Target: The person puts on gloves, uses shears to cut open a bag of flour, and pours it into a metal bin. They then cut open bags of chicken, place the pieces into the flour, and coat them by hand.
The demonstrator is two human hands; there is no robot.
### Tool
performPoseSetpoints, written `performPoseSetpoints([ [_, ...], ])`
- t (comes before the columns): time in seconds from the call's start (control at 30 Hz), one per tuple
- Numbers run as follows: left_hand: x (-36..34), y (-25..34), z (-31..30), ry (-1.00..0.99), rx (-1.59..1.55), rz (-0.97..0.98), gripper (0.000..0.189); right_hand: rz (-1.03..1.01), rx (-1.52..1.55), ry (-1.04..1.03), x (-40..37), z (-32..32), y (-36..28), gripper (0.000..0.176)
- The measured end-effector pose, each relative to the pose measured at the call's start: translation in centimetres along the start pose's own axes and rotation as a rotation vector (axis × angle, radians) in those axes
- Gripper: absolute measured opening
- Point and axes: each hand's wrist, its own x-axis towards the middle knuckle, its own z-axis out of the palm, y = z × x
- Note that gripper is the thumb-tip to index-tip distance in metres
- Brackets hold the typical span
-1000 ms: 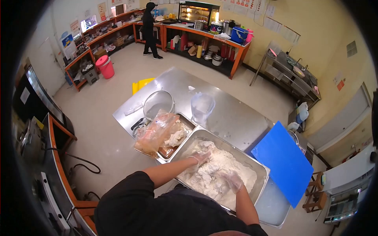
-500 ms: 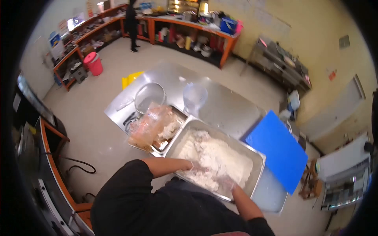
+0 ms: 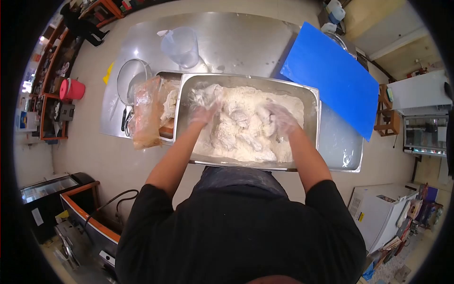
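Observation:
A deep metal pan (image 3: 184, 90) holds pale flour (image 3: 288, 100) with several coated lumps (image 3: 239, 118) in it. My left hand (image 3: 205, 111) is at the left side of the pan, gloved in clear plastic and floury; its fingers are smeared by motion over a whitish lump. On the right side of the flour is my right hand (image 3: 281, 118), also gloved, its fingers spread and bent down at the flour. Left of the pan, a clear plastic bag (image 3: 146, 113) with orange-pink contents lies partly over a smaller metal tray (image 3: 169, 75).
On the steel table (image 3: 227, 31) stand a translucent jug (image 3: 180, 47) and a round sieve-like container (image 3: 134, 81). A blue board (image 3: 331, 80) lies over a translucent tub (image 3: 338, 151) at the right. A person in dark clothes (image 3: 81, 26) stands at the far upper left.
The view has turned and tilted down over the pan. My hands are farther apart and deeper toward the pan's far side, and more lumps show in the flour.

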Motion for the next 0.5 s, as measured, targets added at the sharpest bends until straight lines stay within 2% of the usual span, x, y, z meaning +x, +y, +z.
performPoseSetpoints([
  [0.03,1.1,0.9,-0.7,-0.121,-0.088,0.004,0.093,0.115,0.161,-0.082,0.9,1.4,-2.9,0.048],
  [0.1,3.9,1.1,1.7,-0.004,-0.027,0.165,0.089,0.040,0.349,-0.190,2.0,3.8,-3.2,0.048],
  [0.13,4.5,1.3,2.5,-0.019,-0.088,0.171,0.089,-0.147,0.368,-0.215,2.5,4.8,-1.4,0.048],
  [0.17,4.8,1.8,3.1,-0.035,-0.149,0.176,0.089,-0.174,0.325,-0.225,2.5,5.4,-0.6,0.046],
  [0.2,4.9,1.7,3.4,-0.121,-0.298,0.098,0.090,-0.201,0.284,-0.235,2.5,6.0,0.0,0.044],
  [0.23,4.4,1.8,3.5,-0.203,-0.449,0.015,0.092,-0.070,0.185,-0.237,2.4,6.6,0.4,0.041],
  [0.3,3.3,1.4,3.3,-0.395,-0.611,0.051,0.082,-0.059,0.101,-0.313,3.2,7.1,1.6,0.039],
  [0.33,4.8,-0.2,4.4,-0.484,-0.652,0.077,0.079,-0.170,0.118,-0.384,4.2,7.1,5.7,0.038],
  [0.37,5.3,-0.8,5.3,-0.530,-0.685,0.010,0.072,-0.473,-0.311,-0.414,4.0,6.3,6.8,0.039],
  [0.4,5.8,-1.4,6.3,-0.574,-0.715,-0.060,0.064,-0.799,-0.707,-0.326,3.8,5.4,7.8,0.039],
  [0.47,6.8,-3.0,8.0,-0.848,-0.953,-0.076,0.061,-0.285,0.293,-0.294,0.9,7.0,4.6,0.043],
  [0.5,7.4,-3.0,8.3,-0.985,-1.070,-0.076,0.061,-0.121,0.509,-0.251,0.3,7.5,1.9,0.041],
])
